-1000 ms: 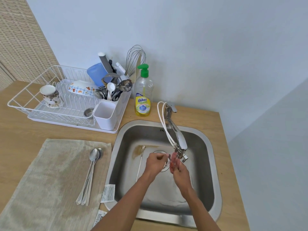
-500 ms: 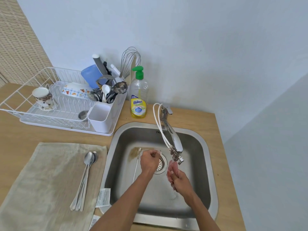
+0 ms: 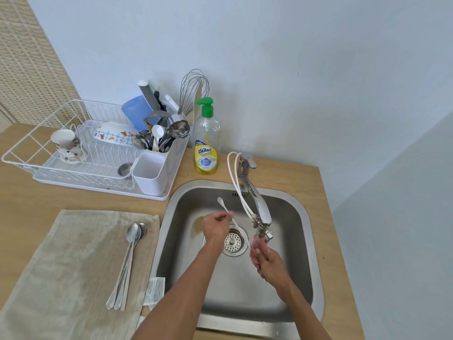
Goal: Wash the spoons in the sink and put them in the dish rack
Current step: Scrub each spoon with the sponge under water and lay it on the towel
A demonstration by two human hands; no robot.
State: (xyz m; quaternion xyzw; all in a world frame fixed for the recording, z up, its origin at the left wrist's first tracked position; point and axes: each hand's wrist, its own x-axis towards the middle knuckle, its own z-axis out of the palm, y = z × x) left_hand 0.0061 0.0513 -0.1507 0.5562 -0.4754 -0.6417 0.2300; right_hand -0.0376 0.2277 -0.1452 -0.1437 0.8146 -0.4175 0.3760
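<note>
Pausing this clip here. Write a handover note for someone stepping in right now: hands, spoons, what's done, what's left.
Left hand: grips a spoon by its handle, over the sink.
Right hand: holds a pink scrubber under the tap, at the spoon's far end.
Other spoons: lying together on the cloth left of the sink.
Done: one spoon is being scrubbed.
Left: finish it, put it in the dish rack, then wash and rack the spoons on the cloth.

Long spoon point(image 3: 224, 206) tilted over steel sink point(image 3: 291, 241); three metal spoons point(image 3: 127, 261) bundled left; white dish rack point(image 3: 103, 165) behind.
</note>
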